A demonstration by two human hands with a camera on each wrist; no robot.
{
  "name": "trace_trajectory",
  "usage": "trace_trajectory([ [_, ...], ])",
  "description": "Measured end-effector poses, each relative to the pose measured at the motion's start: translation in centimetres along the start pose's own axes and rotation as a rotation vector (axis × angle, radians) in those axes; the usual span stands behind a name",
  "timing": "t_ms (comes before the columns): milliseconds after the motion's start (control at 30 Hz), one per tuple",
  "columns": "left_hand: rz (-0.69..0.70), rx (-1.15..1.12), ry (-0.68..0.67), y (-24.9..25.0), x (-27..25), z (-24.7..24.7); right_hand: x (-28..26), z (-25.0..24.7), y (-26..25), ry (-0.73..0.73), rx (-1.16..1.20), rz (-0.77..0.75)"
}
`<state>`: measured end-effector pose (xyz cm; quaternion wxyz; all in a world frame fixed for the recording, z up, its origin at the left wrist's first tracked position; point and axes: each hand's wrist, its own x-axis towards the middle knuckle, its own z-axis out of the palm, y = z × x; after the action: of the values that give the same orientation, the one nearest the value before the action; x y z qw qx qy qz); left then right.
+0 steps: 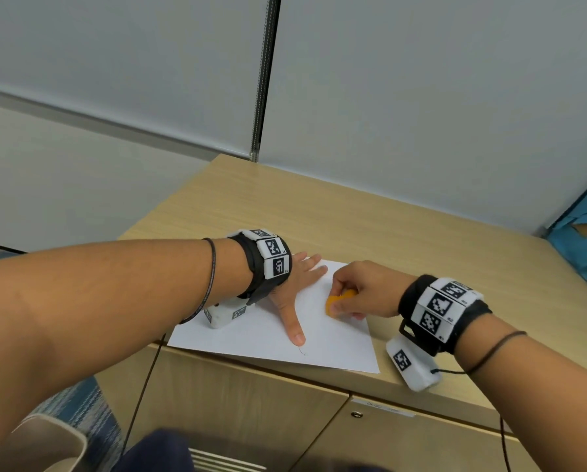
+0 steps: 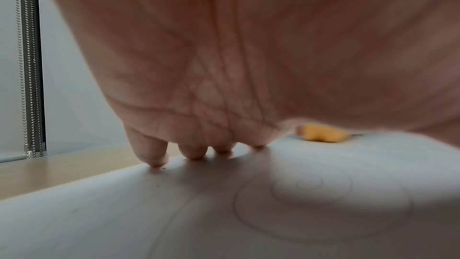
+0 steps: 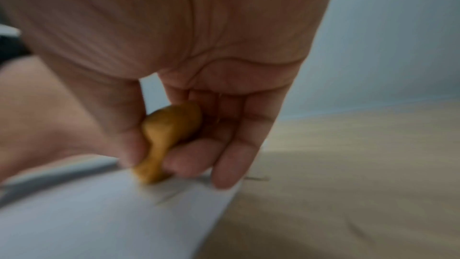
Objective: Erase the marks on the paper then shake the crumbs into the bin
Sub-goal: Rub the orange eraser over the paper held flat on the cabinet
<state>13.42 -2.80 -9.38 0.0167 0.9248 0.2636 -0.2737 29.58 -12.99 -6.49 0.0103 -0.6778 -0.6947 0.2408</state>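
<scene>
Erasing stage: we are partway through the rubbing; the shaking step has not begun.
Bin (image 1: 46,441): nearest to us, a pale open container on the floor at our lower left, below the cabinet edge; we see nothing going into it yet.
Paper (image 1: 336,342): a white sheet lying flat on the wooden cabinet top (image 1: 353,219), its near edge just at the cabinet's front edge.
Marks left: a short pencil squiggle (image 1: 302,351) shows near the sheet's front edge, and the left wrist view shows faint looping pencil curves (image 2: 311,194) under our palm, so we judge a good deal of drawing remains.
Left hand (image 1: 294,291): spread flat, fingers straight, fingertips (image 2: 154,157) pressing the sheet down to steady it; it holds nothing.
Right hand (image 1: 363,291): fingers and thumb curled into a pinch around the orange eraser (image 1: 340,301), near the sheet's right side.
Eraser contact: in the right wrist view its lower end (image 3: 149,174) touches the sheet close to the right edge, with faint grey strokes beside it; the view is blurred, which we read as rubbing.
Crumbs: too small to make out for certain.
Still to do: clear the remaining lines, lift the sheet, carry it down and left, tip it over the bin.
</scene>
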Motion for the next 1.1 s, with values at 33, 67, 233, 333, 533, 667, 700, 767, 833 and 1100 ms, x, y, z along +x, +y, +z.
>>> trace_trajectory([
  [33,0.009,0.001,-0.009,0.0,-0.1,0.0,0.6,-0.3,0.2,0.070,-0.056,0.028],
  [67,0.019,0.004,-0.019,0.0,-0.2,-0.1,1.2,-0.5,0.3,0.133,-0.109,0.064],
  [233,0.019,0.015,-0.029,0.1,-0.3,-0.2,0.6,0.4,-0.6,0.168,-0.095,0.042],
  [333,0.020,0.022,-0.019,0.0,0.0,-0.1,-1.4,1.9,-2.0,0.050,-0.116,-0.130],
  [533,0.008,0.030,-0.031,0.2,-0.4,-0.4,0.3,-0.2,-0.9,0.152,-0.123,0.028],
  [667,-0.001,0.034,-0.025,0.2,-0.4,-0.3,-0.2,1.2,-1.6,0.164,-0.125,-0.033],
  [700,0.003,0.035,-0.024,0.2,-0.4,-0.3,-0.9,2.0,-2.3,0.126,-0.114,-0.097],
  [767,0.011,0.034,-0.011,0.1,-0.2,-0.2,-2.2,2.9,-3.3,0.076,-0.101,-0.182],
  [833,0.011,0.037,-0.006,0.0,-0.1,0.0,-2.0,2.3,-3.0,0.062,-0.096,-0.154],
  [1100,0.003,0.023,-0.017,0.2,-0.2,-0.1,-1.8,2.3,-4.0,0.060,-0.138,-0.139],
])
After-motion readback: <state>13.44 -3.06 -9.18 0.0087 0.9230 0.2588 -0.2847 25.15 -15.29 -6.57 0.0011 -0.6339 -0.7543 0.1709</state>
